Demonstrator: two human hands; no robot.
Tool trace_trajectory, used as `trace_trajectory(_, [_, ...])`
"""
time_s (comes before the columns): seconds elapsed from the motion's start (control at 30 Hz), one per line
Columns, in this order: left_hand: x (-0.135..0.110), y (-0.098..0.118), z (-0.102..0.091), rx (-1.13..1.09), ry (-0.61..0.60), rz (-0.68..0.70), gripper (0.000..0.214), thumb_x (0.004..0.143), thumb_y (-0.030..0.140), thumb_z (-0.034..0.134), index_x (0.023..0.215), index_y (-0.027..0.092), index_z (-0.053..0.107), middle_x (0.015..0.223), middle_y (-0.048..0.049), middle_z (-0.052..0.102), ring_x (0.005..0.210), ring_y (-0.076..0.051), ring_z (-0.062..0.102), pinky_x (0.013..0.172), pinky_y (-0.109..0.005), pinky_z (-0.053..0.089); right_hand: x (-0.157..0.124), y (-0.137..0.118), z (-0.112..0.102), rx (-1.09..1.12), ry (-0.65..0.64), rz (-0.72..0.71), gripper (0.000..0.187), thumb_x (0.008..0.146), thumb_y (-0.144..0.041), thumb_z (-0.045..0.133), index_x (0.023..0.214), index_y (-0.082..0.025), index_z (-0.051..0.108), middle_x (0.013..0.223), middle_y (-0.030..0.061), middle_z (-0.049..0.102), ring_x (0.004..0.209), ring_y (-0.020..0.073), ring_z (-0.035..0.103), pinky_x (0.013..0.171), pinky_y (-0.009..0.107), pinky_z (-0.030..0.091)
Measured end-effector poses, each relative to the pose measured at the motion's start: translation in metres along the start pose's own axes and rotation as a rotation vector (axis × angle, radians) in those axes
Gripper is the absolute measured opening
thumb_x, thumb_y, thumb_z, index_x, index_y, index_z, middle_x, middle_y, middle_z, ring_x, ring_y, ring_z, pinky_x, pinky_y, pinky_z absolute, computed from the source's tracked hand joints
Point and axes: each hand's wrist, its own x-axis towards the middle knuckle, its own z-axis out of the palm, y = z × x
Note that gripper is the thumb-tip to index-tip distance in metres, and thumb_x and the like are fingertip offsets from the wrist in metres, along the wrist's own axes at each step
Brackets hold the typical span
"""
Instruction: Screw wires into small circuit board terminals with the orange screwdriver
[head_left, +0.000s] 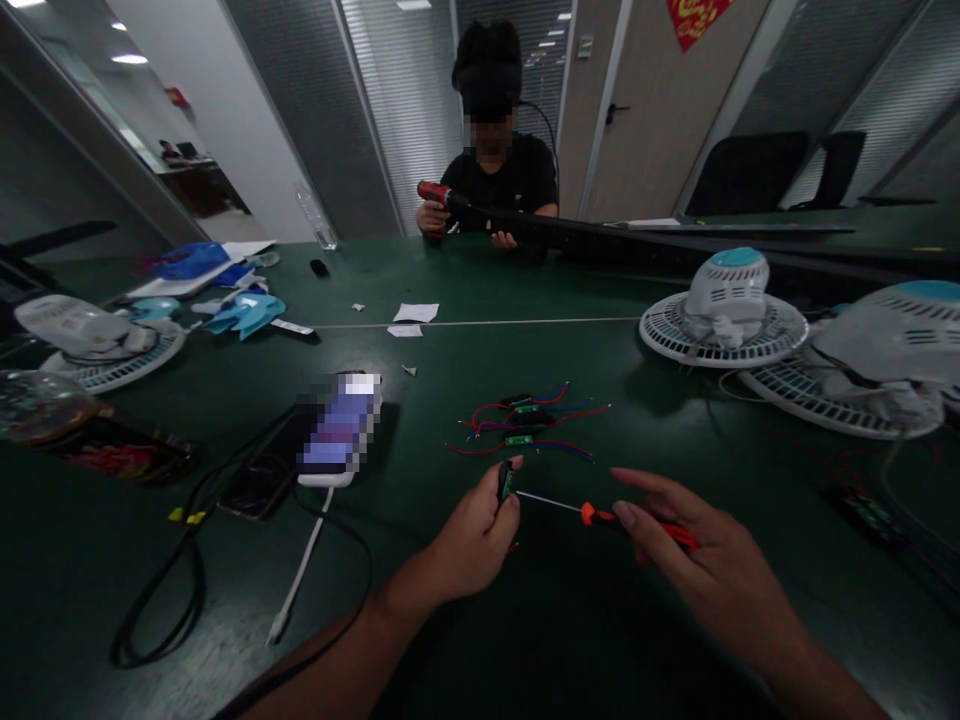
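My left hand (476, 540) pinches a small green circuit board (507, 481) upright between thumb and fingers. My right hand (705, 560) holds an orange-handled screwdriver (600, 514), whose thin metal shaft points left and reaches the board. Just beyond, several more small green boards with red and blue wires (529, 420) lie in a loose pile on the dark green table (525, 350).
A phone (341, 430) on a white cable and black cables (187, 560) lie to the left. White fan parts (724, 310) sit at right, another fan (90, 340) and blue pieces at left. Across the table a person (491, 170) holds a red power screwdriver (435, 193).
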Motion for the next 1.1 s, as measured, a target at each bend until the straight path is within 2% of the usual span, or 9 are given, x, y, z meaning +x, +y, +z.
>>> trace_trajectory(0.2, [0.0006, -0.0009, 0.0002, 0.044, 0.011, 0.006, 0.051, 0.094, 0.03, 0.035, 0.14, 0.009, 0.034, 0.075, -0.0007, 0.053, 0.072, -0.017, 0.054, 0.076, -0.033, 0.047, -0.0002, 0.001, 0.0014, 0.008, 0.076, -0.017, 0.037, 0.083, -0.046, 0.059, 0.108, -0.02, 0.068, 0.074, 0.0036, 0.075, 0.06, 0.0186, 0.07, 0.05, 0.027, 0.053])
trace_trajectory(0.3, [0.0007, -0.001, 0.0002, 0.04, 0.012, 0.005, 0.05, 0.094, 0.03, 0.035, 0.14, 0.009, 0.035, 0.073, -0.0002, 0.054, 0.075, -0.018, 0.055, 0.08, -0.035, 0.047, -0.0015, 0.0009, 0.003, 0.0, 0.072, -0.041, 0.037, 0.083, -0.045, 0.06, 0.107, -0.018, 0.068, 0.075, 0.0038, 0.074, 0.059, 0.0172, 0.069, 0.05, 0.026, 0.053])
trace_trajectory(0.43, [0.0009, -0.0022, 0.0001, 0.029, 0.019, 0.01, 0.05, 0.094, 0.03, 0.035, 0.14, 0.01, 0.035, 0.071, 0.0003, 0.053, 0.076, -0.018, 0.056, 0.082, -0.035, 0.047, -0.0041, 0.0023, 0.0063, 0.041, -0.023, -0.077, 0.043, 0.095, -0.045, 0.04, 0.118, -0.017, 0.063, 0.06, -0.0006, 0.067, 0.049, 0.0144, 0.064, 0.045, 0.025, 0.049])
trace_trajectory(0.53, [0.0014, -0.0029, 0.0002, 0.024, 0.022, 0.008, 0.051, 0.094, 0.031, 0.035, 0.14, 0.009, 0.034, 0.075, -0.0009, 0.055, 0.076, -0.018, 0.056, 0.08, -0.034, 0.047, -0.0049, 0.0047, 0.0079, 0.035, -0.038, -0.021, 0.048, 0.098, -0.045, 0.031, 0.123, -0.015, 0.06, 0.049, -0.0037, 0.061, 0.042, 0.0138, 0.06, 0.041, 0.024, 0.044])
trace_trajectory(0.7, [0.001, -0.0037, 0.0001, 0.007, 0.022, 0.001, 0.05, 0.095, 0.031, 0.035, 0.14, 0.01, 0.035, 0.082, -0.0032, 0.057, 0.079, -0.018, 0.055, 0.078, -0.033, 0.047, -0.0033, 0.0069, 0.0073, 0.015, -0.036, -0.077, 0.042, 0.097, -0.041, 0.039, 0.123, -0.015, 0.06, 0.05, -0.0042, 0.061, 0.043, 0.0131, 0.061, 0.041, 0.023, 0.045])
trace_trajectory(0.87, [0.0011, -0.0052, -0.0002, 0.009, 0.017, 0.001, 0.051, 0.094, 0.032, 0.035, 0.141, 0.01, 0.034, 0.079, -0.0027, 0.056, 0.079, -0.018, 0.056, 0.076, -0.032, 0.047, -0.0021, 0.0033, 0.0056, -0.007, -0.003, -0.128, 0.036, 0.095, -0.038, 0.043, 0.119, -0.018, 0.062, 0.053, -0.004, 0.064, 0.042, 0.0124, 0.061, 0.042, 0.022, 0.047])
trace_trajectory(1.1, [0.0011, -0.0032, -0.0007, 0.019, 0.021, -0.01, 0.052, 0.094, 0.032, 0.036, 0.141, 0.01, 0.035, 0.086, -0.0053, 0.058, 0.082, -0.018, 0.056, 0.077, -0.033, 0.047, -0.0018, 0.0002, 0.0049, -0.063, 0.079, -0.162, 0.035, 0.09, -0.038, 0.05, 0.114, -0.019, 0.066, 0.06, -0.0006, 0.07, 0.048, 0.0154, 0.066, 0.045, 0.026, 0.05])
